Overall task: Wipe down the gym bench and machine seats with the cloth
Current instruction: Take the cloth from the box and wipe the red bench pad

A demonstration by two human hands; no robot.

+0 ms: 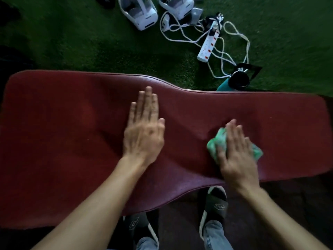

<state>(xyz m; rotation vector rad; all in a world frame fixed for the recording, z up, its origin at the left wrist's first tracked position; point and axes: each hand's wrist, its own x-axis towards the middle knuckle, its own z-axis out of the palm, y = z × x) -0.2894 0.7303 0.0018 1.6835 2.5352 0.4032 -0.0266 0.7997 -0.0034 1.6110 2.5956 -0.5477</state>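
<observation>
A long dark red padded gym bench runs left to right across the view. My left hand lies flat on its middle, palm down, fingers together and holding nothing. To the right, my right hand presses down on a bunched green and white cloth on the bench pad. The cloth shows on both sides of the hand; its middle is hidden under the palm.
Green turf floor lies beyond the bench. On it are two white headsets, a white power strip with tangled cables, and a teal bottle with a black lid against the bench's far edge. My slippered feet stand below the near edge.
</observation>
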